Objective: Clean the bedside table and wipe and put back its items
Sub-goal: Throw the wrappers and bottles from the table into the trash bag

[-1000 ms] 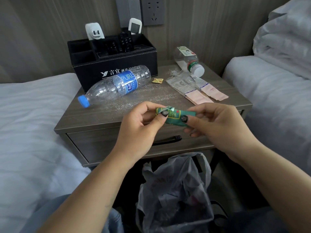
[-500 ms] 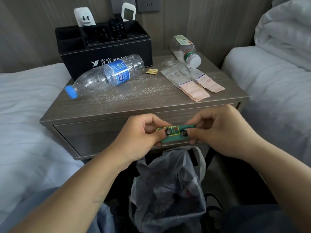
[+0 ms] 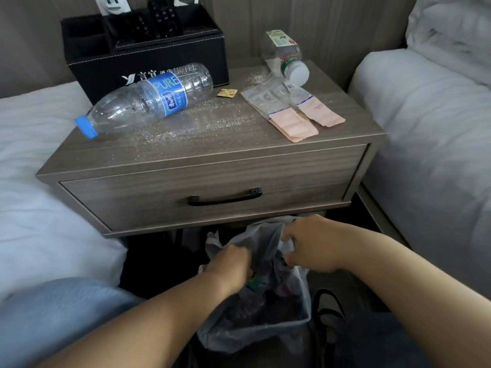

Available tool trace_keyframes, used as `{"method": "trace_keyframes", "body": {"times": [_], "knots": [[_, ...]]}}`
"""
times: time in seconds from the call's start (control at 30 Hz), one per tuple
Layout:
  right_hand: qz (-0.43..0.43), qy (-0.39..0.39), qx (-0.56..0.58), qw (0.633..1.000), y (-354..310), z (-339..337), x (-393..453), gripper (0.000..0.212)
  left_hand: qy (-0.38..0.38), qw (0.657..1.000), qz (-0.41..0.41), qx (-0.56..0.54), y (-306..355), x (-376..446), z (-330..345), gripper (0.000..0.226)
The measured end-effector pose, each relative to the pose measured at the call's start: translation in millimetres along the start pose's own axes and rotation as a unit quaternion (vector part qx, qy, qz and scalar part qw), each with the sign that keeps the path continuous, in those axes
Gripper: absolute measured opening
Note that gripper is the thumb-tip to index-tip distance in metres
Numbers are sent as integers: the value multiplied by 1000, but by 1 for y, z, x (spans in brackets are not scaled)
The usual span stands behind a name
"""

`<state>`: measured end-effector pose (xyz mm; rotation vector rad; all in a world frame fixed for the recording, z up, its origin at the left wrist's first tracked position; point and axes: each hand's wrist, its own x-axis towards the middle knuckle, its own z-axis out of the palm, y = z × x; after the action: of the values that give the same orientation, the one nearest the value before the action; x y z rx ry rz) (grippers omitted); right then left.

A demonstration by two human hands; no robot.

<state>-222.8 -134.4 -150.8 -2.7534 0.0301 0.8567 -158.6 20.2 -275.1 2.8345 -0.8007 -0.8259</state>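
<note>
Both our hands are now dropping from desk height into the bag (image 3: pixel 255 330) below the drawer (image 3: pixel 212 179). Our left hand (image 3: pixel 229 266) is curling over a green packet (image 3: pixel 253 282) at the bag's mouth; our right hand (image 3: pixel 310 243) is pinching the bag's rim. On the desk (image 3: pixel 186 147) a bottle (image 3: pixel 148 102) is lying by the black box (image 3: pixel 148 57), sachets (image 3: pixel 292 107) and a jar (image 3: pixel 287 57) lying farther right among scattered grains.
</note>
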Motion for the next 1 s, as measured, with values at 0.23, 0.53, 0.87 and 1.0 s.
{"method": "trace_keyframes", "body": {"times": [0.23,0.53,0.87,1.0], "knots": [[-3,45,-16,999,7,-16,-4,37,16,995,-92,38,2,-7,20,53],[-101,539,164,820,5,-77,-20,15,362,883,121,-272,46,-62,-100,32],[199,447,173,855,9,-112,30,67,352,815,136,-440,40,-95,-148,30],[162,474,168,849,0,-115,39,53,354,797,138,-469,26,-105,-164,26]]}}
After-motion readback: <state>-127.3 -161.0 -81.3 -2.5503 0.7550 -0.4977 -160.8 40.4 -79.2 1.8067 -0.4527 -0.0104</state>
